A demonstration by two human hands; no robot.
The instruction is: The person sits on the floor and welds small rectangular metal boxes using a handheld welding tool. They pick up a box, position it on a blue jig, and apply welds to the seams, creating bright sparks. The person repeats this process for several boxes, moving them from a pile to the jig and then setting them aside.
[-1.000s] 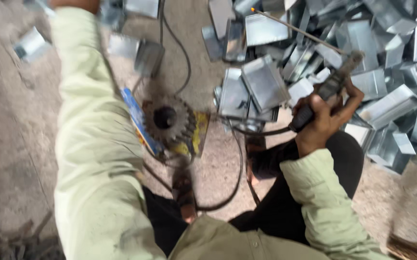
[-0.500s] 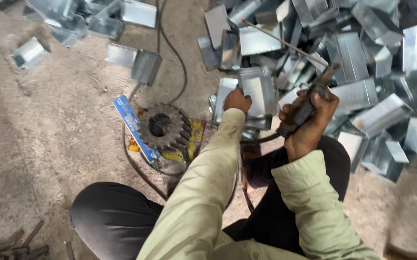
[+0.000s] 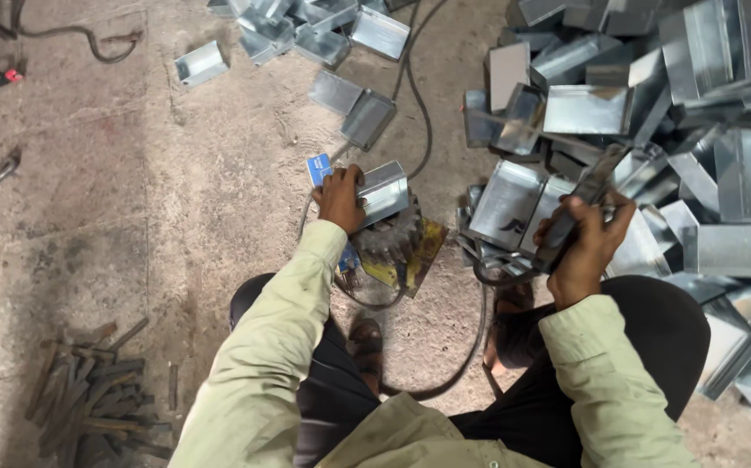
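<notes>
Your left hand (image 3: 341, 198) clamps the small folded grey sheet-metal box (image 3: 384, 191) atop the dark toothed gear (image 3: 388, 238); your right hand (image 3: 582, 247) grips a dark welding holder (image 3: 577, 208).

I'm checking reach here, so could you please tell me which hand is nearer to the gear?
Left. The left hand holds a metal box right over the gear; the right hand is off to its right, gripping a tool.
</notes>
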